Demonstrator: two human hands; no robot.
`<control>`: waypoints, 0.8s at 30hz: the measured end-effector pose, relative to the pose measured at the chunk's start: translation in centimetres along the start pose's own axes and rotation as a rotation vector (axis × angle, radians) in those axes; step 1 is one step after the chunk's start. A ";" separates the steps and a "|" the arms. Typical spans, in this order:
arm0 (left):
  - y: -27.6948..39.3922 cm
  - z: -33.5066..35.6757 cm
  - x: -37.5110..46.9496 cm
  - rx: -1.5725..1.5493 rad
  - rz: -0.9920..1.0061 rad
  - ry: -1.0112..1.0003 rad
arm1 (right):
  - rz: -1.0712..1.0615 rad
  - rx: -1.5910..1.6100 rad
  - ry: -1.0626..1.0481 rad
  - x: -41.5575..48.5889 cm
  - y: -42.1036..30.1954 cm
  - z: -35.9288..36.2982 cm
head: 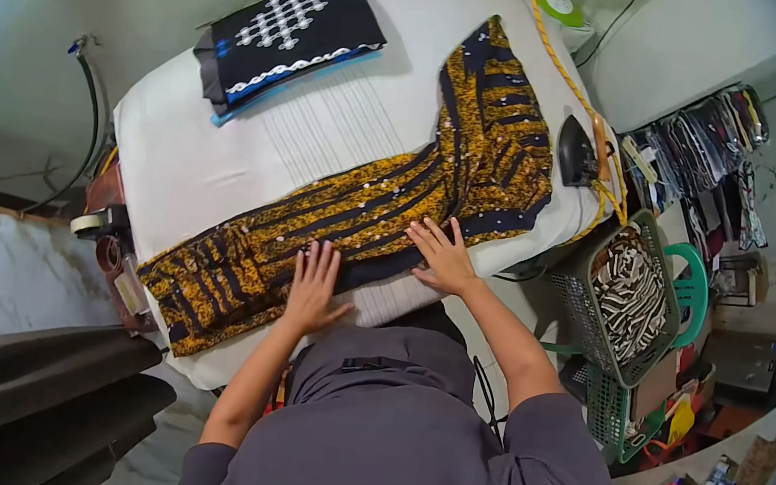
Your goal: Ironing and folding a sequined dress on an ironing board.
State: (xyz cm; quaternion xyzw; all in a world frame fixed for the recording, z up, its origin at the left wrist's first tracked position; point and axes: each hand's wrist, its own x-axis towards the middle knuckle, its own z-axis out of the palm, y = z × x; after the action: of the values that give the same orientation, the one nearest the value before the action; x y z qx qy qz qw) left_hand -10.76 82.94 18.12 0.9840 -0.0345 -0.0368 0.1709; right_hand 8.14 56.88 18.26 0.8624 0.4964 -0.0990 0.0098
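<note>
A yellow-and-navy patterned garment (357, 200) lies spread across the white padded table (175, 158), one part stretching left and another reaching up toward the back. My left hand (312, 288) rests flat on its near edge, fingers apart. To the right, my right hand (444, 257) also presses on the near edge with spread fingers. Neither hand grips anything. A clothes iron (576, 154) with a wooden handle stands at the table's right end, beyond the garment. At the back left lies a folded black garment (292, 25) with white and blue motifs, above light-blue cloth.
A yellow rope-like cord (555, 53) runs down to the iron. On the right stands a plastic basket (575, 300) holding striped cloth (625, 293), beside a green plastic chair (694, 296). Clothes (703, 147) hang along the right wall. A dark curtain (44, 379) hangs at lower left.
</note>
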 end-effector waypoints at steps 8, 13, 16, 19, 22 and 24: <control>0.5 1.5 6.0 -0.060 0.012 0.336 | 0.063 0.017 0.332 0.7 3.8 -0.7; -1.9 -8.4 4.0 0.039 -0.165 0.668 | -0.033 0.078 0.385 1.4 3.0 -4.1; -4.9 -12.6 -0.2 0.190 -0.369 0.632 | 0.115 0.094 0.355 0.6 5.6 -3.5; -6.8 -14.9 -3.9 0.274 -0.452 0.481 | 0.280 0.164 0.351 -1.3 9.6 -2.1; -8.0 -14.4 -6.1 0.315 -0.459 0.319 | 0.558 0.191 0.495 -2.1 13.7 -1.3; -8.2 -13.9 -6.4 0.358 -0.447 0.279 | 0.944 0.217 0.618 -1.9 17.0 0.6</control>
State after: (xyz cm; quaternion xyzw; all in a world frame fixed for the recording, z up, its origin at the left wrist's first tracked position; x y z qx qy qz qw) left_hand -15.52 95.81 28.80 0.9772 0.2003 0.0688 -0.0140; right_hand 21.70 46.62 16.64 0.9755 0.0244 0.1223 -0.1813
